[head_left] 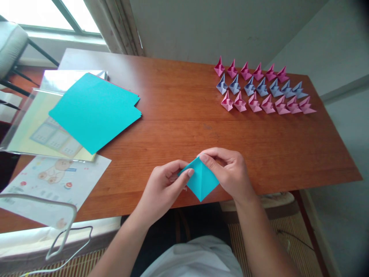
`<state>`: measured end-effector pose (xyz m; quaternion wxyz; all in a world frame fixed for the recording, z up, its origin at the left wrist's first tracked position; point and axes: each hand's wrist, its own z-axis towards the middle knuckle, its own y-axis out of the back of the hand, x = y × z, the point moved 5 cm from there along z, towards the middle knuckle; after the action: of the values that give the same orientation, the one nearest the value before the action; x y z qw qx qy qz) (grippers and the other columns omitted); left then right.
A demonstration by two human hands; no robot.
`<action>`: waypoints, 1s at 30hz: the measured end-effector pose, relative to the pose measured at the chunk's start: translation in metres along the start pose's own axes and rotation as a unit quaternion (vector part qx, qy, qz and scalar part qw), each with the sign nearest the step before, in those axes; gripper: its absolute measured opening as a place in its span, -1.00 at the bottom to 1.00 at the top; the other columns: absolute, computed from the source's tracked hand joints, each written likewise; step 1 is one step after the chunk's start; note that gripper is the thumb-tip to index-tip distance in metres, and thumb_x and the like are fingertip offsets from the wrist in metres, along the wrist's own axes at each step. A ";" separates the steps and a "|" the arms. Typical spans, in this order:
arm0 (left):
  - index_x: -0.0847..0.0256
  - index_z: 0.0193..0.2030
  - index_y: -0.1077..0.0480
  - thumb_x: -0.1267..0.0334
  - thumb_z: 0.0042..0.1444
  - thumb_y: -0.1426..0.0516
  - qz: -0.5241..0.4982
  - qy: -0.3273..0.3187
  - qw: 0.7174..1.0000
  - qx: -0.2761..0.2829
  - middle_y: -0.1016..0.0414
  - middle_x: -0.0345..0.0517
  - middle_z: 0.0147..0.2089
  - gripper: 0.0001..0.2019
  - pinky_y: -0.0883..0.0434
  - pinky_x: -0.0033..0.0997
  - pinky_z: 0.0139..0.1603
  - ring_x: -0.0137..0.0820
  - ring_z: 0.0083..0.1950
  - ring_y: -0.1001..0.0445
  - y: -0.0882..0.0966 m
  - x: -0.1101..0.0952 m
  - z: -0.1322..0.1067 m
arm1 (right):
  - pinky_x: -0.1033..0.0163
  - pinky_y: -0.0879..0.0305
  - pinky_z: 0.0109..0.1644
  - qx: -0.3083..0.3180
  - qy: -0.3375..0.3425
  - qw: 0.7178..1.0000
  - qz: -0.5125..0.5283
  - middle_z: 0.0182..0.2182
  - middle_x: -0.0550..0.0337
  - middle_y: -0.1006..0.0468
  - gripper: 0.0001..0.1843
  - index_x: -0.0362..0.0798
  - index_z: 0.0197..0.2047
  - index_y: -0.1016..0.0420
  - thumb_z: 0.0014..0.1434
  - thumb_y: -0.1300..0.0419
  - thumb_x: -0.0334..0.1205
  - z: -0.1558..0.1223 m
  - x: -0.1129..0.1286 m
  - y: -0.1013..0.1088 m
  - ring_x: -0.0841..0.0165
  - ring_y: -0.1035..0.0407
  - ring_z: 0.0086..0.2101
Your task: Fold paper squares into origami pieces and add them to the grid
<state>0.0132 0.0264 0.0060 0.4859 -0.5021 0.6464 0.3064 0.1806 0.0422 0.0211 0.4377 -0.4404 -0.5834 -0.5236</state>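
Note:
A small folded square of turquoise paper (201, 181) is held cornerwise over the table's front edge, with a crease running down its middle. My left hand (167, 184) pinches its left corner between thumb and fingers. At the top corner, my right hand (230, 169) grips the paper, the thumb lying on its face and the fingers behind. The undersides of the paper and some fingertips are hidden.
The wooden table (173, 127) bears rows of pink origami pieces (268, 104) and bluish-purple origami pieces (262, 88) at the back right. Turquoise sheets (95, 111) lie on a clear plastic folder (17, 127) at left, near a bear-printed sheet (57, 184).

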 end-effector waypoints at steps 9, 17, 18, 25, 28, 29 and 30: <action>0.29 -0.29 -0.58 0.11 0.09 -0.36 -0.090 0.045 0.995 -0.019 -0.59 -0.15 -0.39 -0.75 -0.53 -0.49 -0.35 -0.44 -0.40 -0.51 -0.007 0.003 0.000 | 0.25 -0.48 -0.28 -0.128 0.017 0.992 0.007 -0.34 0.16 -0.69 -0.74 0.03 -0.28 -0.65 0.27 -0.30 0.03 -0.002 0.003 0.001 0.31 -0.54 -0.35; 0.28 -0.28 -0.58 0.10 0.16 -0.31 -0.062 0.019 0.996 -0.066 -0.57 -0.17 -0.45 -0.76 -0.50 -0.52 -0.44 -0.43 -0.46 -0.52 -0.002 0.002 -0.002 | 0.36 -0.17 -0.52 -0.022 -0.026 0.999 -0.012 -0.57 0.30 -0.42 -0.63 -0.02 -0.40 -0.55 0.31 -0.24 0.07 -0.001 -0.006 0.002 0.45 -0.28 -0.55; 0.28 -0.28 -0.58 0.10 0.15 -0.31 -0.061 0.020 0.996 -0.068 -0.58 -0.17 -0.45 -0.75 -0.49 -0.52 -0.45 -0.43 -0.46 -0.53 -0.001 0.002 -0.002 | 0.35 -0.14 -0.53 -0.026 -0.027 0.999 -0.021 -0.59 0.31 -0.38 -0.61 -0.03 -0.42 -0.53 0.30 -0.24 0.07 -0.001 -0.006 0.002 0.46 -0.24 -0.56; 0.28 -0.31 -0.57 0.15 0.10 -0.35 -0.064 0.044 0.997 -0.020 -0.65 -0.09 -0.42 -0.79 -0.49 -0.53 -0.42 -0.41 -0.43 -0.57 -0.005 0.002 0.000 | 0.34 -0.10 -0.52 -0.076 -0.004 0.996 -0.037 -0.59 0.31 -0.37 -0.63 -0.02 -0.40 -0.55 0.31 -0.25 0.07 0.000 0.001 0.007 0.47 -0.20 -0.55; 0.28 -0.32 -0.57 0.13 0.14 -0.33 -0.068 0.050 0.996 -0.027 -0.67 -0.07 -0.41 -0.77 -0.48 -0.55 -0.43 -0.43 -0.43 -0.59 -0.002 0.003 -0.001 | 0.34 -0.15 -0.48 -0.041 0.011 0.999 -0.026 -0.55 0.30 -0.39 -0.60 -0.02 -0.40 -0.53 0.35 -0.20 0.08 0.000 0.002 0.006 0.46 -0.24 -0.52; 0.29 -0.33 -0.57 0.12 0.15 -0.33 -0.070 0.049 0.996 -0.030 -0.67 -0.06 -0.41 -0.76 -0.47 -0.56 -0.43 -0.43 -0.43 -0.59 -0.002 0.003 -0.001 | 0.34 -0.17 -0.47 -0.030 0.013 0.999 -0.022 -0.54 0.29 -0.40 -0.58 -0.02 -0.40 -0.52 0.36 -0.18 0.09 0.000 0.001 0.005 0.45 -0.25 -0.51; 0.29 -0.34 -0.56 0.11 0.15 -0.33 -0.072 0.049 0.996 -0.034 -0.67 -0.06 -0.41 -0.76 -0.46 -0.56 -0.44 -0.43 -0.43 -0.59 -0.001 0.003 0.000 | 0.33 -0.19 -0.46 -0.022 0.014 1.000 -0.016 -0.54 0.29 -0.40 -0.57 -0.02 -0.41 -0.51 0.36 -0.17 0.10 -0.001 0.000 0.005 0.45 -0.27 -0.50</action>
<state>0.0139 0.0245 0.0031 0.4571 -0.5782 0.6207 0.2673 0.1857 0.0416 0.0224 0.4272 -0.4336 -0.5725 -0.5494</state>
